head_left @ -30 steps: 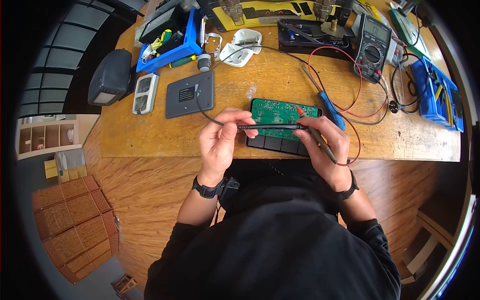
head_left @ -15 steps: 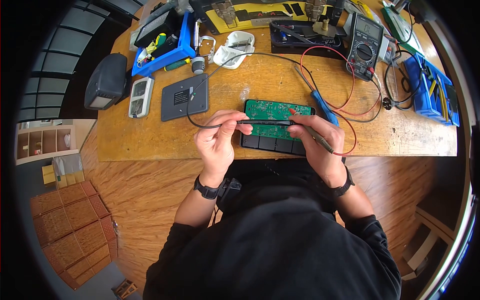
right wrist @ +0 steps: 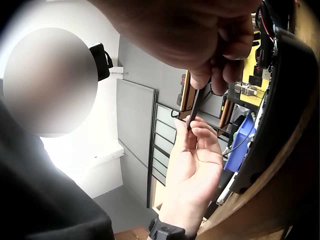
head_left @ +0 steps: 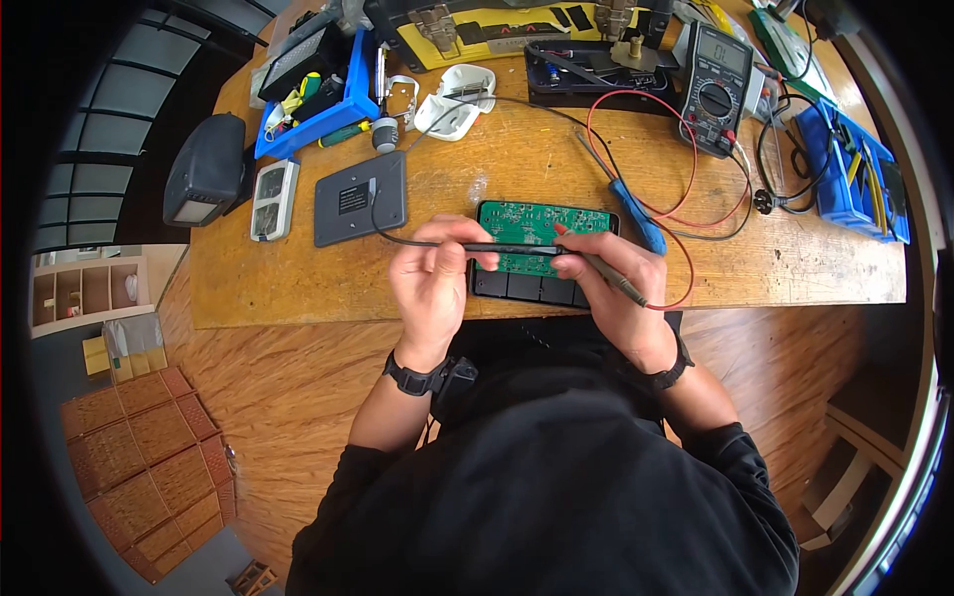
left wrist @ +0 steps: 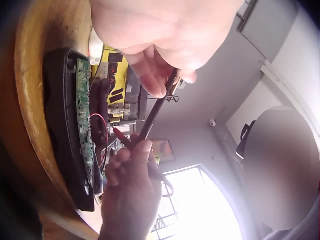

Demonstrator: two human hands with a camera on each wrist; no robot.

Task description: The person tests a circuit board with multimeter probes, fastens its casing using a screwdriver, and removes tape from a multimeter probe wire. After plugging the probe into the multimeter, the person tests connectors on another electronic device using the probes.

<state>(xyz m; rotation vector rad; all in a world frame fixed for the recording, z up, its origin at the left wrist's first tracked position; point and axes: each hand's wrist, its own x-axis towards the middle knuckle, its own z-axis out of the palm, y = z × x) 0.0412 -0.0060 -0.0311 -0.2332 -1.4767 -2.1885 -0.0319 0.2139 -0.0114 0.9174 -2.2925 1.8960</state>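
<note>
My left hand (head_left: 429, 288) pinches the cable end of a black test probe (head_left: 512, 249), which lies level between both hands. The thumb and fingertips of my right hand (head_left: 624, 288) pinch the probe's other end, hiding its tip. A red test probe (head_left: 618, 282) also runs through the right hand, its red end (left wrist: 119, 134) sticking out past the fingers. Below the hands, a green circuit board (head_left: 537, 214) sits in a black case (head_left: 527, 287) near the table's front edge. At the back right stands a multimeter (head_left: 717, 79) reading OL, with red and black leads.
A blue-handled screwdriver (head_left: 638, 219) lies right of the board. Left are a grey square panel (head_left: 358, 202), a white-framed part (head_left: 273, 202) and a blue tool bin (head_left: 316, 127). Behind are an open white case (head_left: 452, 117) and a yellow-black toolbox (head_left: 517, 35). Another blue bin (head_left: 845, 179) stands right.
The head view has shifted, so the table things slide slightly left. Both hands keep the black probe between them, and its cable by the left hand has moved a little.
</note>
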